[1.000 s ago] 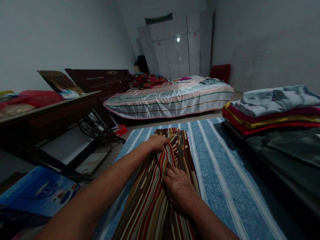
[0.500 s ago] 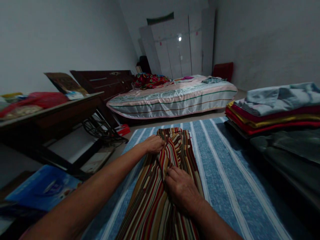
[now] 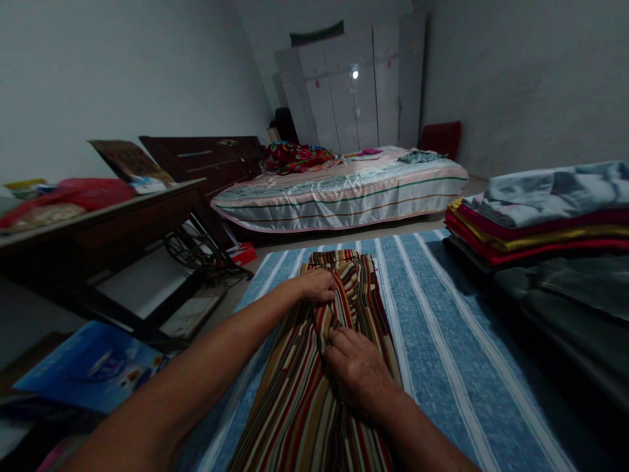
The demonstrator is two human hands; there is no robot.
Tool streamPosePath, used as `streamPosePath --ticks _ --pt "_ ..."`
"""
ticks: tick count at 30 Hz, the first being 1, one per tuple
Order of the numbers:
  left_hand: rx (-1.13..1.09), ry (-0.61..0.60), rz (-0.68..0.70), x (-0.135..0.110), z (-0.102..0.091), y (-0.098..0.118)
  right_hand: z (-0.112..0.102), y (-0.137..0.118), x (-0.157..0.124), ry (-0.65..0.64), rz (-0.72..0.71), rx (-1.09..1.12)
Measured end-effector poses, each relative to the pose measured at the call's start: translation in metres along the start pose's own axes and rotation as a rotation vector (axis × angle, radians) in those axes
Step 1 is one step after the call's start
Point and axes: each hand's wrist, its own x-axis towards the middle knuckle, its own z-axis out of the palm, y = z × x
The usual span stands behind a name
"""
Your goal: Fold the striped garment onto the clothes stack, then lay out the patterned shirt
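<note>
Striped trousers (image 3: 295,393) in red, brown, tan and black lie lengthwise in front of me, their gathered waistband (image 3: 339,255) at the far end. My left hand (image 3: 317,286) is closed on the cloth just below the waistband. Nearer to me, my right hand (image 3: 356,367) pinches a raised fold along the middle of the trousers. The cloth between my hands is bunched and creased. The fingertips of both hands are partly hidden. Beneath the trousers is a blue sheet (image 3: 442,341) with white stripes.
A stack of folded clothes (image 3: 545,223) stands at the right, beside dark folded cloth (image 3: 565,295). On the left are a wooden sewing table (image 3: 98,216) and a blue package (image 3: 98,367). A bed (image 3: 339,200) and a wardrobe (image 3: 344,92) are farther back.
My left hand has shifted a little to the right across the trousers, toward their middle. My right hand stays at the same fold.
</note>
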Motion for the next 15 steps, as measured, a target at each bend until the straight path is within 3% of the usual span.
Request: streamPosePath --ticks 8,15 --pt "0.027 -0.065 -0.132 0.012 0.004 0.011 -0.001 0.0 -0.001 -0.071 0.037 0.001" --pt "-0.034 0.006 -0.131 0.019 -0.005 0.012 0.0 0.002 -0.002 -0.075 0.056 0.032"
